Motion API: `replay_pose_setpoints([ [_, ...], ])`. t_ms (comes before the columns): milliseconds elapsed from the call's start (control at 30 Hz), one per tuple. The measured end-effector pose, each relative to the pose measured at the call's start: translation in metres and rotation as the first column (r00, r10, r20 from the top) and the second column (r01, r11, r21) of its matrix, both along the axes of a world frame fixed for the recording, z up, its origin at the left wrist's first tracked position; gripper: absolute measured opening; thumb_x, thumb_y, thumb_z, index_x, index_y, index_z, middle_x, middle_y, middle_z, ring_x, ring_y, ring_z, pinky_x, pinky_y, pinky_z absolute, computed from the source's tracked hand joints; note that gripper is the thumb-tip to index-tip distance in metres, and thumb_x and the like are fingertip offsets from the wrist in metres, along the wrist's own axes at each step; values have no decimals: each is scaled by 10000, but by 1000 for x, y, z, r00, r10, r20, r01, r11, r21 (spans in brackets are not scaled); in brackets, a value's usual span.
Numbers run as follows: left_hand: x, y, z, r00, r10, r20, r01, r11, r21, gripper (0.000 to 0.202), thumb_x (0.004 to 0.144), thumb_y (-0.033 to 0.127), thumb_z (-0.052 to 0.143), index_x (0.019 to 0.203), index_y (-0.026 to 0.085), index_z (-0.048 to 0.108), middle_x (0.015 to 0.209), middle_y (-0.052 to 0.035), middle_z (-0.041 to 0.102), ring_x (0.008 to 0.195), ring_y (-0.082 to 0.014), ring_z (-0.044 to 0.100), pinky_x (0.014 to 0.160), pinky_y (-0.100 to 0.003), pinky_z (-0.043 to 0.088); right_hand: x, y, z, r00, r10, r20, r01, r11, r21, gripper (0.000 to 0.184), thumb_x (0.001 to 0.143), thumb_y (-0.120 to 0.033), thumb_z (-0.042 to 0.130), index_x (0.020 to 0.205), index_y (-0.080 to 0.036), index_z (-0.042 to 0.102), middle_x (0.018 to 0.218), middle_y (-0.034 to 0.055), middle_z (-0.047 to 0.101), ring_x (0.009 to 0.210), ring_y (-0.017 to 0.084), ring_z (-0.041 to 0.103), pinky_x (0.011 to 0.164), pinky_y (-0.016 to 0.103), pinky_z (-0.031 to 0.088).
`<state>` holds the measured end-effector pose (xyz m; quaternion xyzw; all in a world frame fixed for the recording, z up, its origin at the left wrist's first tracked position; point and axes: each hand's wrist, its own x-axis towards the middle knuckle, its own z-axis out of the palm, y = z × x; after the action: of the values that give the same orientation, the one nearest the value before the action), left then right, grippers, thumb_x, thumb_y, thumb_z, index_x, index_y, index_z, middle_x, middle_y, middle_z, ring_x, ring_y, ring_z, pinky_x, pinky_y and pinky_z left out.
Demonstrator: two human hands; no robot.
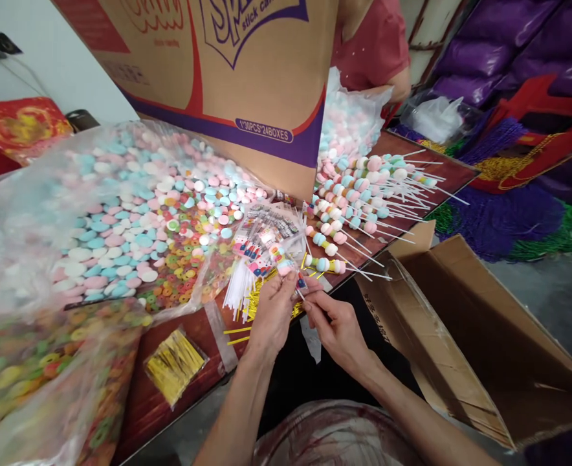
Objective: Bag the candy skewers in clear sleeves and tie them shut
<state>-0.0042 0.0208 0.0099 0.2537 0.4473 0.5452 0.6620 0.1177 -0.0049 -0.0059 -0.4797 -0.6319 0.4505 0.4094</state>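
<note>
Near the table's front edge, my left hand (275,307) is closed around a candy stick (282,260), whose pastel candies show above the thumb. A clear printed wrapper appears to surround it. My right hand (337,323) pinches the white stick end below the candies, close to my left fingers. Just behind my hands lies a fan of printed plastic bags (271,226). White sticks (237,288) and loose gold twist ties (253,299) lie beside my left hand. To the right, finished candy skewers (349,194) are piled with their sticks pointing right.
A large cardboard box (228,90) stands behind the bags. Pastel candies (116,239) and ring candies (179,272) spread leftward in clear plastic. A pack of gold ties (175,366) sits front left. An open carton (461,323) is at right; a person in a red top (376,48) is behind.
</note>
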Motion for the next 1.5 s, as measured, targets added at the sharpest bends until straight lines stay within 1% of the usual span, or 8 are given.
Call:
replay_pose_setpoints([
  [133, 4, -6, -4, 997, -9, -81, 16, 996, 90, 295, 834, 417, 683, 836, 131, 757, 825, -101, 740, 829, -204, 677, 762, -295, 498, -3, -1, -2, 990, 4, -140, -21, 992, -122, 333, 940, -356, 524, 649, -195, 515, 564, -38, 468, 531, 104, 408, 513, 232, 332],
  [333, -1, -23, -5, 996, 61, -71, -55, 995, 89, 254, 833, 388, 694, 956, 172, 747, 865, -66, 735, 580, -110, 544, 484, -224, 371, -12, -3, 4, 925, 19, -380, -149, 937, -315, 343, 914, -485, 565, 747, -185, 559, 603, -51, 464, 466, 68, 319, 433, 213, 243],
  [600, -37, -51, 16, 983, 84, 165, -92, 995, 46, 250, 808, 368, 730, 957, 167, 716, 697, -15, 588, 523, -91, 450, 468, -212, 395, -51, -23, 23, 749, -69, -659, -418, 722, -551, 358, 869, -482, 572, 671, -186, 532, 445, -89, 362, 389, 55, 174, 410, 222, 98],
  [700, -44, -50, 19, 969, 145, 201, -161, 984, 69, 217, 788, 291, 756, 937, 141, 706, 644, 15, 469, 561, -89, 430, 496, -197, 404, -45, -20, 18, 875, 205, -439, -387, 840, -380, 387, 945, -426, 471, 664, -176, 562, 505, -43, 474, 442, 72, 319, 453, 216, 231],
  [800, -46, -44, 17, 959, 202, 198, -219, 973, 69, 217, 764, 249, 782, 909, 110, 701, 624, 38, 387, 563, -65, 369, 549, -187, 415, -23, 1, 16, 946, 273, 175, -264, 962, -74, 343, 970, -277, 443, 700, -164, 621, 652, 8, 585, 594, 103, 458, 557, 234, 303],
  [967, -42, -35, 10, 974, 176, 140, -184, 982, 45, 247, 741, 262, 801, 877, 99, 675, 629, 37, 381, 554, -48, 303, 494, -154, 311, 2, 52, 20, 547, -17, 837, -251, 950, 183, 307, 957, -143, 435, 1114, -239, 680, 1093, 97, 619, 824, 185, 526, 555, 275, 234],
  [1200, -43, -28, 2, 950, 284, 129, -292, 955, 47, 301, 688, 253, 837, 762, 170, 558, 638, 29, 483, 551, -51, 365, 504, -148, 316, -2, 83, 1, 421, -61, 905, -483, 829, 281, 227, 978, -158, 444, 975, -190, 669, 1060, 90, 622, 875, 202, 502, 520, 299, 195],
  [1500, -48, -20, -1, 944, 325, 63, -329, 942, 64, 296, 718, 318, 807, 761, 145, 571, 661, 27, 510, 473, -10, 292, 449, -144, 236, -3, 91, -6, 720, -89, 688, -327, 831, 450, 212, 978, -151, 391, 941, -184, 597, 881, 56, 608, 736, 164, 508, 542, 283, 236],
])
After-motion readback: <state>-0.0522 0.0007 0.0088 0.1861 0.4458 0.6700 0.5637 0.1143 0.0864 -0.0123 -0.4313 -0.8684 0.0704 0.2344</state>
